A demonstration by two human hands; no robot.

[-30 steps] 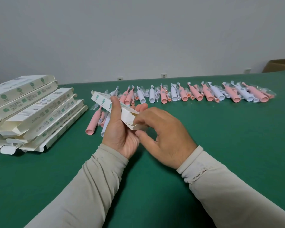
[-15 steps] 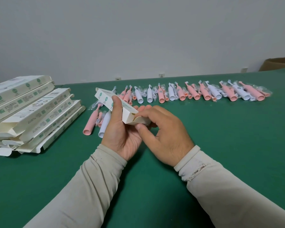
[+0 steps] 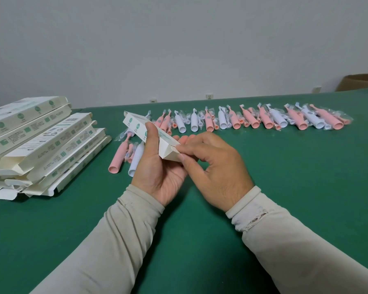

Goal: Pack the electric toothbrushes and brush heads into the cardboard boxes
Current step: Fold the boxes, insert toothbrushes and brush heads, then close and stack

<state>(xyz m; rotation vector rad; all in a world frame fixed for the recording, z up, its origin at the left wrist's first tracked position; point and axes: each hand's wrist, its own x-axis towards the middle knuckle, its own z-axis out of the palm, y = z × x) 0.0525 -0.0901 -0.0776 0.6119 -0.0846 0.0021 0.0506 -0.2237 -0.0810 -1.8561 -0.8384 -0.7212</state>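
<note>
Flat box stack [image 3: 36, 143] sat bench-left. My left hand [image 3: 157, 166] gripped the cardboard box [image 3: 149, 137] mid-body above the bench; right hand [image 3: 212, 164] pinched its end flap. Light, thin card, probably crushable, so hold edges. Toothbrushes [image 3: 242, 120] lay beyond.

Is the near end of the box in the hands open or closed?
Closed: the end flap of the box lies folded flat, pinched by the right hand.

I am seeing a green table [image 3: 285, 187] carrying stacked boxes [image 3: 40, 143] at left, a row of wrapped toothbrushes [image 3: 253, 120] along the back, two toothbrushes [image 3: 125, 155] lying nearer.
</note>
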